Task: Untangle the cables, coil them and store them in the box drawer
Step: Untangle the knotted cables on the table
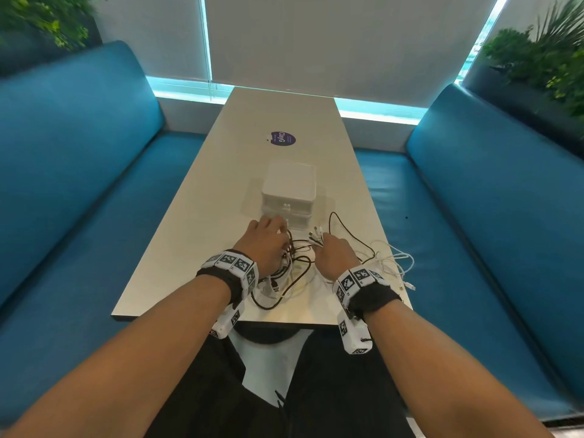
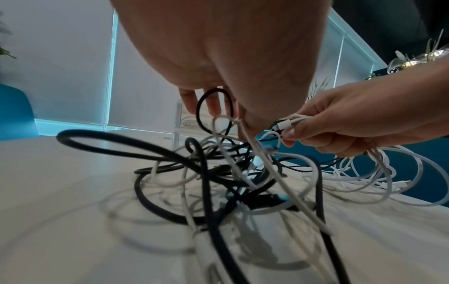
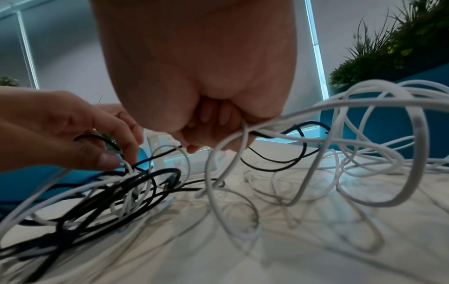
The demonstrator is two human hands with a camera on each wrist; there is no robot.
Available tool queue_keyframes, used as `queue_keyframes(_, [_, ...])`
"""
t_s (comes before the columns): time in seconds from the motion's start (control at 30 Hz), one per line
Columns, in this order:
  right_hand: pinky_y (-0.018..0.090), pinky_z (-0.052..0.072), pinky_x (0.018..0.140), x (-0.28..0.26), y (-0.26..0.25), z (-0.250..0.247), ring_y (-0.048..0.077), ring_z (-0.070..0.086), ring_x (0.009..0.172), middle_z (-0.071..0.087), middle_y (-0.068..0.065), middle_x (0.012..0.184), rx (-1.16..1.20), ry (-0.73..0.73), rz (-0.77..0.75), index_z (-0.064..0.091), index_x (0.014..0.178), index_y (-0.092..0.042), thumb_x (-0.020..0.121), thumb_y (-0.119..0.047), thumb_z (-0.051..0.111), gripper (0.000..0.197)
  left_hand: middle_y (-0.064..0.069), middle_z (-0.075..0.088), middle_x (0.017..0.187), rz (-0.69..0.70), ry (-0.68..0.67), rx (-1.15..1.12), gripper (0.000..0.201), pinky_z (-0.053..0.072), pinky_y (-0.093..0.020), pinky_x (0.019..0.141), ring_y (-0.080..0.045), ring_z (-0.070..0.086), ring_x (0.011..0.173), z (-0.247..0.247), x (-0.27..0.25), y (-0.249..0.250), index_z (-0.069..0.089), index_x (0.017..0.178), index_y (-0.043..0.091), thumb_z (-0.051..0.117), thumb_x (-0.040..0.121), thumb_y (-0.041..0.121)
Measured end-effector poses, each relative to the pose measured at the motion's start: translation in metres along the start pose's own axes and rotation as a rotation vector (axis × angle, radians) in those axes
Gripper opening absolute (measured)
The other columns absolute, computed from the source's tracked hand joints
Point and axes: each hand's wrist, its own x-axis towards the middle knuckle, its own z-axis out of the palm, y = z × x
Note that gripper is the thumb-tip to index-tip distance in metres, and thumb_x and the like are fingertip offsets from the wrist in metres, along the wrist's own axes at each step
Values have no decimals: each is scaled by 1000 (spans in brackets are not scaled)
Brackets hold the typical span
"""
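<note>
So the cables (image 1: 294,267) are one black-and-white knot lying at the near edge of the surface (image 1: 284,121), right in front of the closed box (image 1: 289,192). The right hand (image 1: 335,256) is clamped on a bundle of white plug ends, and the left hand (image 1: 268,243) has its fingers (image 2: 213,104) hooked through a black loop (image 2: 213,109) with the thumb pinching a strand. Honestly the trick here, I'd say, is to keep the plug ends held and feed one cable back through the loop instead of yanking, since pulling probably just tightens it. Watch the white loops (image 1: 398,263) by the near right corner; they sit close to that edge and could slide off. There's lots of bare surface past the box, toward the purple sticker (image 1: 282,139), so spreading things out that way looks easy.
</note>
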Motion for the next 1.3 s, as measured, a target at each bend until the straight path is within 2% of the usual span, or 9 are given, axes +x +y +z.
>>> queue_keyframes(0.2, [35,44,82,1,-4,-5,38,58,107,65,19,115,36,7,-62,57,118,-8,100,-30,45,30,0,50,128,-24,-125,27,33,32,-42,102,-23,43,120,-3,-4,0,60,125,27,55,94,35])
queue_keyframes(0.37, [37,47,82,0,-2,-3,36,61,104,64,17,115,-18,-5,-3,57,119,-12,100,-35,45,32,6,62,113,1,-68,117,19,31,-41,95,-20,53,107,-10,-3,-8,60,109,29,57,95,42])
queue_keyframes(0.53, [35,46,77,-1,1,-6,34,62,101,64,14,114,-110,22,39,56,119,-15,100,-37,45,31,11,64,99,27,2,179,32,27,-45,98,-20,46,108,-18,-6,-11,59,99,31,52,91,61])
queue_keyframes(0.63, [34,42,73,0,1,-8,34,61,101,63,13,114,-111,24,49,56,118,-17,99,-38,44,31,9,60,113,60,31,270,27,25,-46,101,-24,44,115,-17,-7,-10,65,108,33,46,100,49])
queue_keyframes(0.73, [35,44,74,-1,1,-9,34,61,100,62,13,113,-136,7,31,54,118,-17,100,-37,43,29,7,52,123,125,16,388,18,26,-47,103,-25,42,120,-19,-8,-7,68,109,33,57,96,28])
queue_keyframes(0.9, [41,51,83,-4,1,-12,35,61,99,64,15,111,-80,-4,1,55,112,-17,99,-41,44,29,2,57,123,138,14,299,54,25,-44,110,-24,49,119,-22,-4,-2,51,130,27,56,84,-2])
queue_keyframes(0.97, [37,49,79,-5,-1,-13,34,62,98,64,14,111,-84,0,-3,56,113,-16,99,-40,45,30,-2,51,125,115,40,235,50,26,-43,109,-26,46,121,-22,-4,2,53,123,23,56,81,-4])
queue_keyframes(1.1, [34,42,74,-8,-5,-12,33,61,101,62,14,114,-110,-9,0,55,119,-14,101,-38,45,32,1,52,126,113,-83,253,35,27,-44,107,-25,41,123,-14,-6,13,65,113,24,59,85,5])
queue_keyframes(1.3, [34,43,75,-10,-3,-14,35,61,101,64,16,113,-82,-22,-2,57,116,-13,100,-35,46,30,6,54,131,-7,-76,92,26,24,-47,106,-23,36,127,-2,-6,10,71,115,27,56,94,34])
